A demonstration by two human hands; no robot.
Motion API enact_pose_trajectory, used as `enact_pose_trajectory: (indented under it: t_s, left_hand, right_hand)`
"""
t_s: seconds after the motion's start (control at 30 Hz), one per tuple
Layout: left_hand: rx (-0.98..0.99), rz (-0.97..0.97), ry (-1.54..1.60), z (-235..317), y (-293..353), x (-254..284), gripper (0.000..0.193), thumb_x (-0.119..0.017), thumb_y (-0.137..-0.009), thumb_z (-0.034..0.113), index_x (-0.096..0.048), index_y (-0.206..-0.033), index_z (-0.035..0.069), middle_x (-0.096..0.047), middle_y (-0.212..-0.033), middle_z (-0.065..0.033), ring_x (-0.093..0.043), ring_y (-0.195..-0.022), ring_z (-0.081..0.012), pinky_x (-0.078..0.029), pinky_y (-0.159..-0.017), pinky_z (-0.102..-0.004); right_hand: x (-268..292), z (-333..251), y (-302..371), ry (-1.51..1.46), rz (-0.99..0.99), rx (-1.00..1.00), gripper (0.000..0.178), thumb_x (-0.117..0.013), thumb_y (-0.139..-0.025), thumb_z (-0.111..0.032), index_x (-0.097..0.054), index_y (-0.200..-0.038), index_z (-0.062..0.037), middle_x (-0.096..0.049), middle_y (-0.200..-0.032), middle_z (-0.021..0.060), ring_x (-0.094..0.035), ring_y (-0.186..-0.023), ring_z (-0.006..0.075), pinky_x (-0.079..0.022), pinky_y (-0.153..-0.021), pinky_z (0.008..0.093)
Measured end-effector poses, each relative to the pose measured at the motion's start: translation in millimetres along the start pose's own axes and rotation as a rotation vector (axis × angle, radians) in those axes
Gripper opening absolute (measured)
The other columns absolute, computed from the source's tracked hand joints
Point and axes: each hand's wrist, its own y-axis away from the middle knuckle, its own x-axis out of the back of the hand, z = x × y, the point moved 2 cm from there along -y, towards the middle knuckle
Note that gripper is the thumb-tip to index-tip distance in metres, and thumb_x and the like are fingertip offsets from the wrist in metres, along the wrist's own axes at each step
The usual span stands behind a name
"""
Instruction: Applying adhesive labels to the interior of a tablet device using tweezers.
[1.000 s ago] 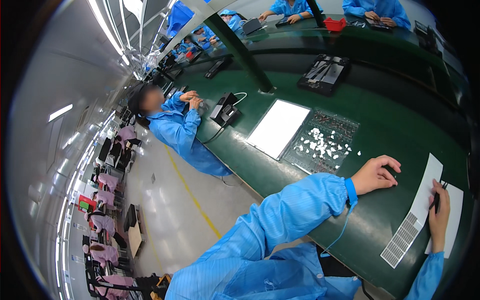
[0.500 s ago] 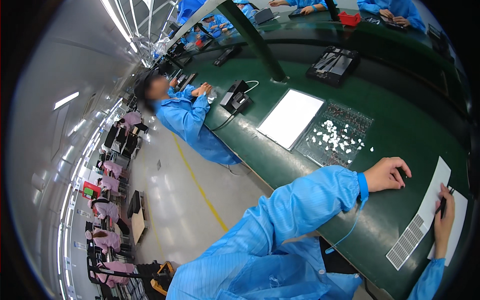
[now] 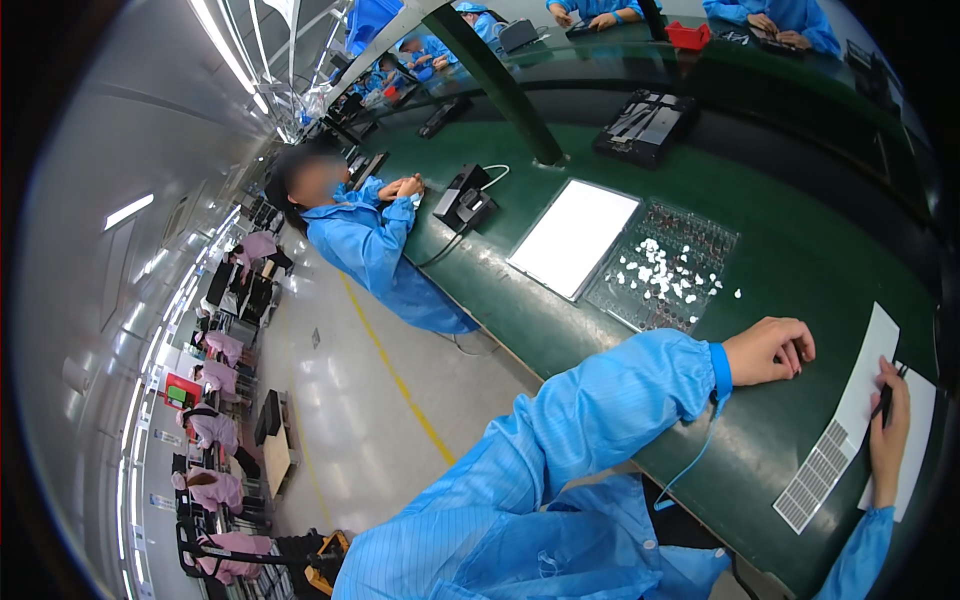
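Surface: one long green worktop (image 3: 740, 450), its top dully reflecting light.

Right hand (image 3: 888, 425): fingers clasped round a black pen (image 3: 886, 401), resting where two white papers meet. Under and to the right of this grip, a white sheet (image 3: 914, 445); at its left, a long white strip (image 3: 862, 375), its near end printed with a grid of small cells.

Left hand (image 3: 768, 350): left of the strip and apart from it, fingers curled downward; whether anything is pinched inside I cannot tell. A blue wrist strap (image 3: 720, 371) with a thin cord circles the wrist.

Beyond and left of the left hand: one loose white piece; a clear tray (image 3: 715, 245) scattered with small white pieces (image 3: 655, 275); beside it, a white rectangular panel (image 3: 575, 240). Farther off, a black case (image 3: 645, 127) with grey parts, a green post (image 3: 500, 90) and a black desktop device (image 3: 465, 205).

Room: a co-worker in a blue smock (image 3: 365, 260) seated farther left along the worktop; grey floor with a yellow line (image 3: 395, 380); pink-clad workers in a row past it.

Changes against a second ago: left-hand fingers fold closer together; the co-worker's hands are drawn together; the right hand keeps its pen and place.
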Motion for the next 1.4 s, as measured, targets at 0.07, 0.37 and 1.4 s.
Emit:
enact_pose_trajectory:
  t_s: [0.07,0.37,1.4]
  left_hand:
    - [0.015,0.013,0.02,3.1,0.8,0.7,0.029,-0.063,-0.079,-0.013,-0.06,-0.106,-0.004,-0.062,-0.108,-0.015,-0.071,-0.086,-0.018,-0.061,-0.076,-0.0277]
    - [-0.018,0.005,-0.025,7.2,1.0,-0.5,0.035,-0.065,-0.079,-0.013,-0.062,-0.112,-0.003,-0.061,-0.107,-0.014,-0.071,-0.086,-0.0172,-0.06,-0.077,-0.0264]
    - [-0.207,0.072,-0.497,2.2,4.4,-5.5,0.012,-0.076,-0.08,0.007,-0.066,-0.088,0.005,-0.058,-0.094,-0.0094,-0.059,-0.088,-0.0273,-0.051,-0.077,-0.0388]
  right_hand:
    - [-0.1,-3.1,-0.9,-0.009,0.004,-0.008,0.027,-0.05,-0.095,0.002,-0.054,-0.121,-0.0014,-0.055,-0.144,0.0154,-0.048,-0.137,0.0316,-0.034,-0.115,0.038]
    - [1.8,-3.5,-2.1,0.018,0.001,-0.029,0.019,-0.051,-0.099,-0.004,-0.055,-0.117,-0.0061,-0.056,-0.145,0.0131,-0.048,-0.137,0.0326,-0.035,-0.116,0.0416]
    - [-2.3,8.8,0.3,0.045,0.008,0.034,0.03,-0.048,-0.095,0.005,-0.054,-0.124,-0.004,-0.055,-0.145,0.0137,-0.049,-0.136,0.0305,-0.035,-0.115,0.0376]
